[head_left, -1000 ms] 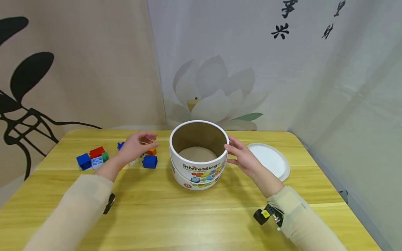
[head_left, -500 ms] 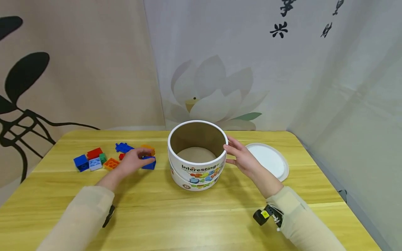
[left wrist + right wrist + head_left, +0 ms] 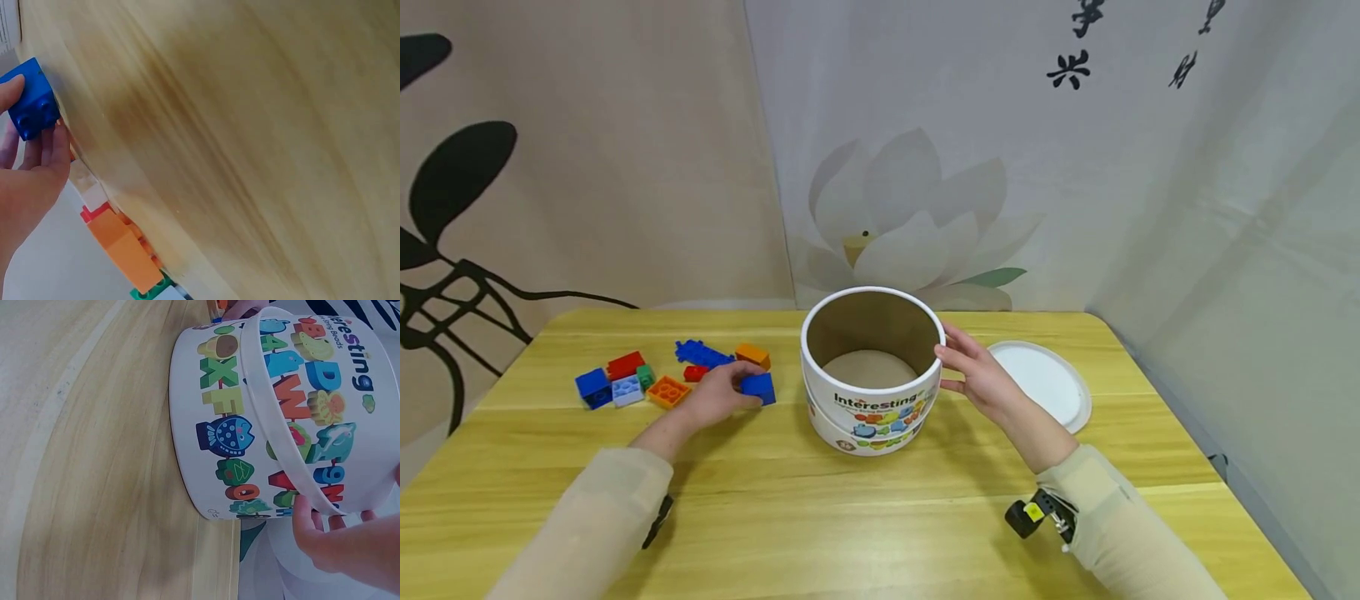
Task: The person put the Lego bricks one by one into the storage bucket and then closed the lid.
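My left hand (image 3: 711, 398) pinches a blue building block (image 3: 758, 387) between thumb and fingers, low over the table just left of the bucket. In the left wrist view the studs of this blue block (image 3: 34, 97) face toward the palm. A round white bucket (image 3: 823, 379) with printed letters and pictures stands upright at mid-table, open at the top, its visible inside bare. My right hand (image 3: 992, 382) holds the bucket's right side, one digit at the rim and the others along the wall. The right wrist view shows its fingers (image 3: 306, 519) against the outer wall.
Left of the hand lie loose blocks: an orange one (image 3: 752, 356), a long blue piece (image 3: 700, 353), reds (image 3: 625, 365), a green (image 3: 645, 377), an orange (image 3: 667, 392) and a dark blue (image 3: 593, 388). A white lid (image 3: 1048, 387) lies right of the bucket.
My left hand has come down from above the blocks and now pinches the blue block, which has turned slightly. The right hand and the bucket keep their places.
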A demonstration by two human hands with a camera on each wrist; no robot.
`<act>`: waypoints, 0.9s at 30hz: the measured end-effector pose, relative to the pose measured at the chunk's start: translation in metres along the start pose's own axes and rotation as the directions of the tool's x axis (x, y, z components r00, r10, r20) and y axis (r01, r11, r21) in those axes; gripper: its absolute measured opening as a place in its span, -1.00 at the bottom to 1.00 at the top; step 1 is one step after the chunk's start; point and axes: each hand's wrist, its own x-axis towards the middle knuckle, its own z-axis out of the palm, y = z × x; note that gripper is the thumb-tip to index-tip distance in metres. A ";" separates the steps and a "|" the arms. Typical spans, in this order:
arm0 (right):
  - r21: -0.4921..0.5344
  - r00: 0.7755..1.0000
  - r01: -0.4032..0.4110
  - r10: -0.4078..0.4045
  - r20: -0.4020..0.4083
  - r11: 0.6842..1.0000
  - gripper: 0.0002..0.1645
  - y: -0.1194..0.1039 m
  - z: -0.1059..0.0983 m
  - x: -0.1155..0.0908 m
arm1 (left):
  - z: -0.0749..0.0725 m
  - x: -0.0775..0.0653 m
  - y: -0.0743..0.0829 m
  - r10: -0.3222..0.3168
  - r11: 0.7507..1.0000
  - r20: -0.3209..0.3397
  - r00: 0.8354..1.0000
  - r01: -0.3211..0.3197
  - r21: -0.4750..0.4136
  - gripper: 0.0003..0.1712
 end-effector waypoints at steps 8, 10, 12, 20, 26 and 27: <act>-0.001 1.000 -0.001 0.001 0.000 1.000 -0.31 0.000 0.000 0.002 | -0.002 -0.001 0.008 -0.050 0.998 0.016 0.999 0.050 -0.033 -0.49; 0.001 1.000 -0.004 0.004 -0.002 1.000 -0.31 0.000 -0.001 0.002 | -0.003 -0.002 0.008 -0.063 0.997 0.002 0.998 0.063 -0.036 -0.48; 0.002 1.000 -0.005 0.005 0.000 1.000 -0.31 0.001 -0.001 0.002 | -0.005 -0.001 0.009 -0.077 0.996 -0.009 0.997 0.076 -0.037 -0.47; -0.003 1.000 -0.002 0.002 0.004 1.000 -0.31 0.002 -0.001 0.002 | -0.018 -0.001 0.017 -0.106 0.992 -0.024 0.994 0.104 -0.068 -0.43; -0.003 1.000 -0.004 0.004 0.004 1.000 -0.31 0.002 -0.001 0.002 | -0.029 -0.001 0.022 -0.077 0.995 -0.040 0.996 0.074 -0.066 -0.43; -0.001 1.000 -0.006 0.006 0.003 1.000 -0.31 0.002 -0.001 0.002 | -0.032 -0.001 0.023 -0.071 0.995 -0.041 0.997 0.069 -0.067 -0.43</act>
